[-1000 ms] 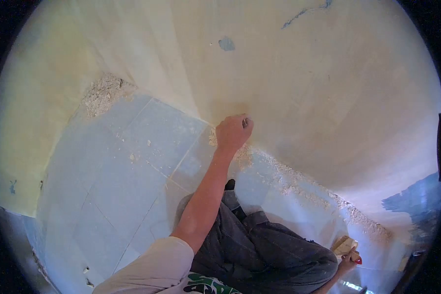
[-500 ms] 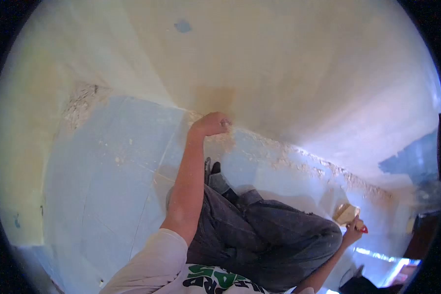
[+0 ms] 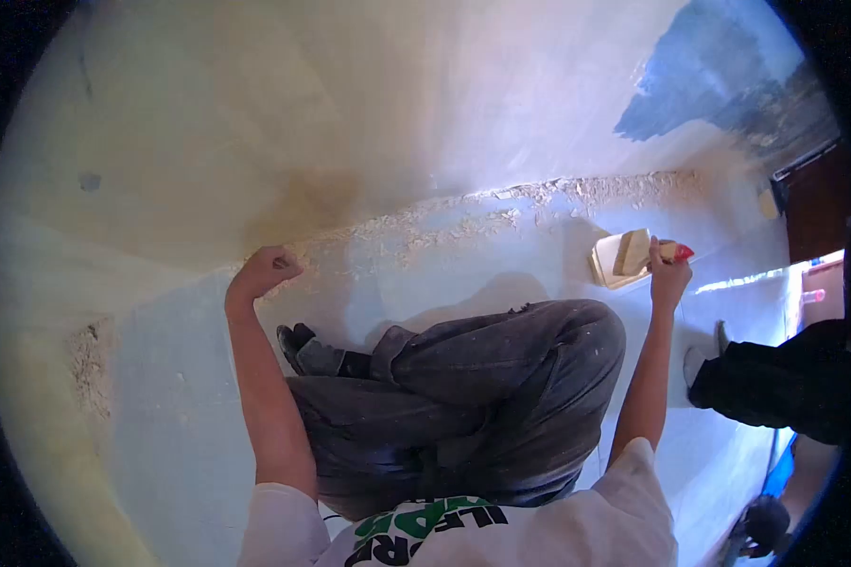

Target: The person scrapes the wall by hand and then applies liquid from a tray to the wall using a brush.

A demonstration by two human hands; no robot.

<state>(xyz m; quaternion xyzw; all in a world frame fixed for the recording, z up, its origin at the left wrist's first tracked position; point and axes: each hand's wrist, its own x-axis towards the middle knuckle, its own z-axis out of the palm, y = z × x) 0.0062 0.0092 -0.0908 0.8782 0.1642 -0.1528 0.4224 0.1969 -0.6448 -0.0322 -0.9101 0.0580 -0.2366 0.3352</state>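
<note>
My left hand (image 3: pixel 267 270) is closed, low at the foot of the wall; I cannot tell what, if anything, its fingers hold. Pale flakes (image 3: pixel 345 236) lie along the wall's base beside it. To the right, my right hand (image 3: pixel 669 274) is closed around a wide flat paintbrush (image 3: pixel 633 253) with pale bristles and a red-ended handle. The brush overlaps a shallow cream-coloured tray (image 3: pixel 605 274) on the floor in this view.
The plastered wall (image 3: pixel 369 104) has a blue painted patch (image 3: pixel 700 76) at upper right. More debris (image 3: pixel 90 369) lies in the left corner. My bent legs (image 3: pixel 463 378) are between my arms. Another person's dark-trousered leg (image 3: pixel 775 383) is at the right, near a dark wooden panel (image 3: pixel 815 203).
My view has turned right, bringing another person's leg and more of the blue patch into sight. My left hand stays by the wall's base; the right still grips the paintbrush near the tray.
</note>
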